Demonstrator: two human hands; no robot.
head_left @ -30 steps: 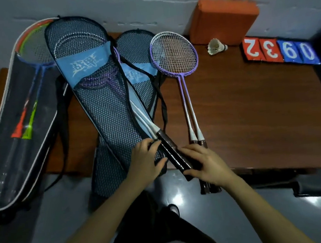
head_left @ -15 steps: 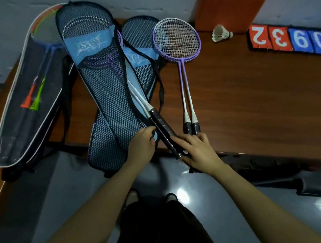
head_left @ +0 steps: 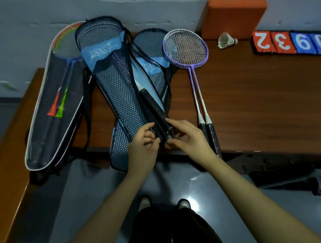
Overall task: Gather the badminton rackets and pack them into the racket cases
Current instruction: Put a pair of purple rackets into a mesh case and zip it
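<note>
Pinching mesh case point(head_left: 117, 98) edge, left hand point(head_left: 144, 144), right hand point(head_left: 189, 136) gripping racket handles point(head_left: 154, 110) between them

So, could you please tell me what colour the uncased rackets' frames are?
Purple, seen in the head view: uncased rackets.

So both hands meet at the table's point(head_left: 263, 110) front edge; left hand point(head_left: 142, 151) on the mesh case point(head_left: 117, 98), right hand point(head_left: 189, 138) at the racket grips point(head_left: 154, 110) sticking out of it; a second mesh case point(head_left: 154, 62) lies under, behind the fingers; loose racket pair point(head_left: 191, 66) just right of the right fingers; zip case point(head_left: 55, 110) far left of the left ones; shuttlecock point(head_left: 226, 40), block point(head_left: 233, 14) and number cards point(head_left: 294, 43) way back right.
</note>
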